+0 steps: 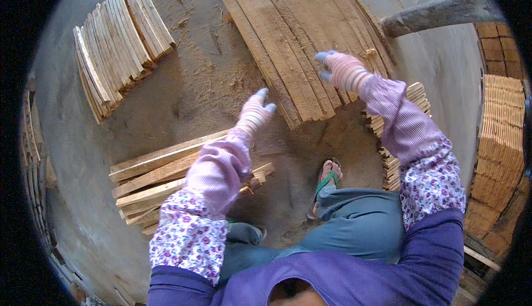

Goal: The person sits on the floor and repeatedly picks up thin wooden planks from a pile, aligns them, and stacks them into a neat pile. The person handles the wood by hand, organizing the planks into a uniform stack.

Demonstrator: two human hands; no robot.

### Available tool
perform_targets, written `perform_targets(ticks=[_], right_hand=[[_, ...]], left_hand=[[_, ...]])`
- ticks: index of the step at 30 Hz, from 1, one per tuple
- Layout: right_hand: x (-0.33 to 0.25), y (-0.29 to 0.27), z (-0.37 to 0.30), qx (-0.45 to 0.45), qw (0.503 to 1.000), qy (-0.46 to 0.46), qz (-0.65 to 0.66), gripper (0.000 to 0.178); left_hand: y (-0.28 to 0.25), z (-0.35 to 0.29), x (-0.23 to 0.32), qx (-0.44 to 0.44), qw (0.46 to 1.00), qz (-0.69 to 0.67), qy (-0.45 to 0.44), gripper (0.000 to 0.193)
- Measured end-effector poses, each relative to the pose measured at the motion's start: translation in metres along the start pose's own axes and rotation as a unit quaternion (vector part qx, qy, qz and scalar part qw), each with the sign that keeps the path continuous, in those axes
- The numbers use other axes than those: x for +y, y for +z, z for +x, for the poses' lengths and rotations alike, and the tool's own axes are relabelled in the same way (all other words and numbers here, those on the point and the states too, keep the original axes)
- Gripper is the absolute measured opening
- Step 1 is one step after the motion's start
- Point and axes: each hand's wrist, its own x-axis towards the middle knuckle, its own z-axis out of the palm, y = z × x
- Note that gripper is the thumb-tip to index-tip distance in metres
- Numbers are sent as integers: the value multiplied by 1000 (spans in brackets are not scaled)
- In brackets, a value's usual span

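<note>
Two gloved hands, left hand [254,112] and right hand [343,70], fingers spread, hover over wooden slats [299,40] on dusty concrete floor [199,84].

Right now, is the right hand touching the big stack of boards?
Touching: the head view shows the right hand resting on the stack of boards.

gloved left hand [255,112] open, right hand [342,70] on wood slats [293,40]

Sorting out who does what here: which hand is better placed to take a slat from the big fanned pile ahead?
Probably the right hand: it already rests on the fanned pile. The left hand hangs open beside the pile's near corner, over the floor.
</note>
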Motion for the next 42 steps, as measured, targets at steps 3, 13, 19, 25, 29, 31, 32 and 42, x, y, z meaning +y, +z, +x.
perform_targets(ticks=[3, 13, 19, 25, 29, 31, 32, 42], right_hand=[[-9, 14, -43, -54, 995, -25, 79, 45], [-42, 92, -56, -142, 964, 55, 218, 75], [-14, 95, -50, -155, 874, 47, 458, 78], [-9, 109, -75, -292, 773, 24, 563, 61], [-17, 124, -89, -230, 818, -18, 527, 45], [-21, 130, -94, -218, 812, -28, 540, 44], [-24, 133, -97, -221, 815, -12, 536, 43], [-57, 120, -103, -155, 913, -53, 373, 63]], left_hand=[[41, 0, 31, 46, 994, -8, -98, 72], [67, 15, 75, 219, 948, -122, -193, 64], [63, 23, 48, 142, 884, -436, -85, 67], [79, -19, 39, 45, 850, -518, -88, 60], [77, -29, 48, 6, 884, -461, -79, 67], [67, -29, 48, 10, 887, -458, -54, 68], [59, -25, 48, 21, 887, -460, -30, 69], [0, -17, 47, 68, 878, -473, 2, 70]])
